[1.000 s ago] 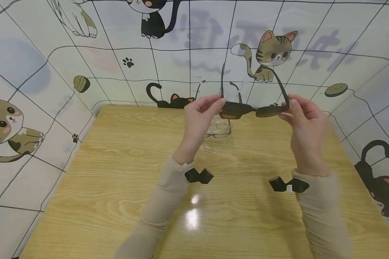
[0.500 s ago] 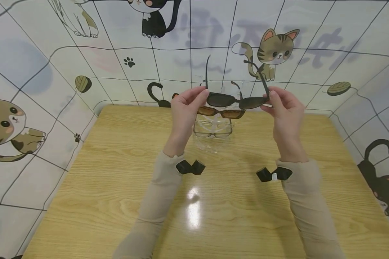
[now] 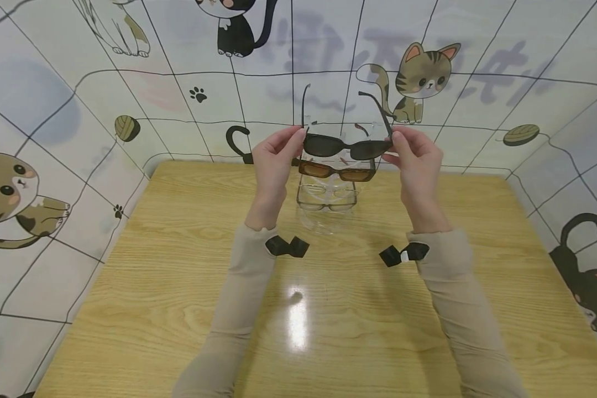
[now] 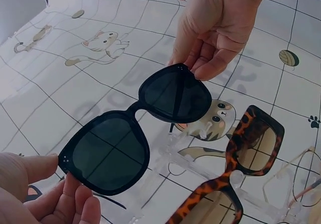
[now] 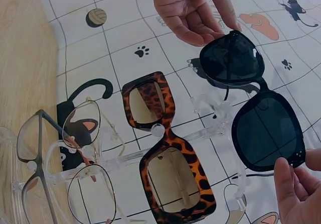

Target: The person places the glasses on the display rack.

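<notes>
My left hand (image 3: 273, 166) and right hand (image 3: 420, 166) each pinch one end of a pair of black sunglasses (image 3: 323, 146), thumbs on the front near the hinges. The temples are unfolded and point away toward the wall. Just below sits a pair of tortoiseshell sunglasses (image 5: 201, 176) with brownish lenses, carried on a clear display stand (image 5: 128, 158). Both wrist views show the black sunglasses close to the top of this stand; whether they touch it I cannot tell. The right wrist view has my right hand at lower right and my left hand at the top.
Lower on the stand are thin wire-rimmed glasses (image 5: 115, 194) and grey-framed glasses (image 3: 326, 207). The stand is at the back of a wooden table (image 3: 179, 287), before a wall covering (image 3: 179, 105) printed with cats and grid lines.
Both hands have carried the black sunglasses left and slightly up, from right of the stand to above the tortoiseshell pair. The sunglasses have levelled out somewhat, and the tortoiseshell front is now uncovered.
</notes>
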The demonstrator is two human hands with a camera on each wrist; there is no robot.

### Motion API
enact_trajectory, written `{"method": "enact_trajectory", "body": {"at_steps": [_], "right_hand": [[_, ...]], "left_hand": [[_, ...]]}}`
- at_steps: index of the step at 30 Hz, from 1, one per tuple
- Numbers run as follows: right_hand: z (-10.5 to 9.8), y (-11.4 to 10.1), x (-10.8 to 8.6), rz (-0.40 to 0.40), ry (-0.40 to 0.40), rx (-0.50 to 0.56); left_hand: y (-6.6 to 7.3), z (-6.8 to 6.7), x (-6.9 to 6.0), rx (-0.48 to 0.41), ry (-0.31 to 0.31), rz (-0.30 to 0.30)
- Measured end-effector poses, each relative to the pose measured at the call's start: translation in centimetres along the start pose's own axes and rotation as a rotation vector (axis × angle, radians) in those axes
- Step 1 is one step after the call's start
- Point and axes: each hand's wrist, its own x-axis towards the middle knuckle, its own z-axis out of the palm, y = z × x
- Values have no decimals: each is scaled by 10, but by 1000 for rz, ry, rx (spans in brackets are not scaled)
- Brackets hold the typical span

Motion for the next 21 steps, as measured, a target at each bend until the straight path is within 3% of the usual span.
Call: {"method": "enact_trajectory", "body": {"at_steps": [21], "right_hand": [[2, 17, 7, 42, 29, -112]], "left_hand": [[-21, 2, 14, 21, 81, -69]]}}
